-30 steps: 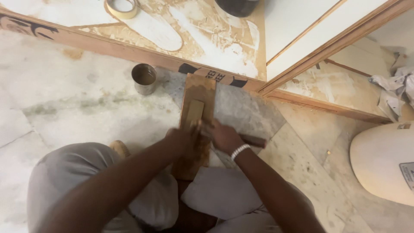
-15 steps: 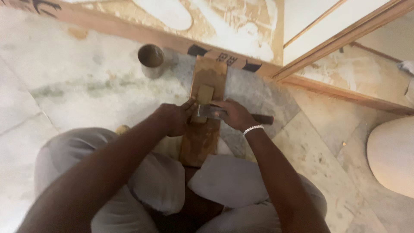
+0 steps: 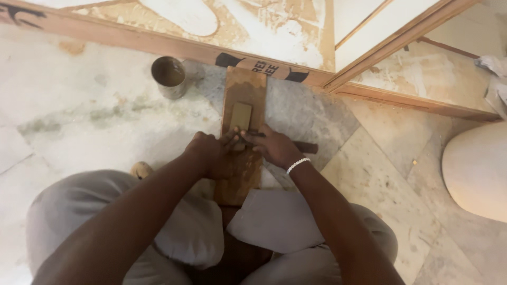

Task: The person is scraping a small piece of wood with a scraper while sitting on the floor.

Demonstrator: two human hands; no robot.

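Observation:
A long wooden board (image 3: 244,84) lies on the floor between my knees, with a flat olive-grey stone (image 3: 241,116) set into it. My left hand (image 3: 208,154) and my right hand (image 3: 274,149) meet over the board just below the stone. Together they press down a chisel whose dark handle (image 3: 306,147) sticks out to the right. The fingertips of both hands cover its blade, so the blade's contact with the stone is hidden. A white bracelet (image 3: 297,164) sits on my right wrist.
A small metal cup (image 3: 169,77) stands on the marble floor left of the board's far end. A wooden frame rail (image 3: 132,39) runs across the far side, with a paint-stained panel behind it. A pale rounded object (image 3: 475,174) lies at the right.
Both hands slid a little back and forth along the board while keeping hold of the chisel. More of the stone shows now. The view has tilted and shifted.

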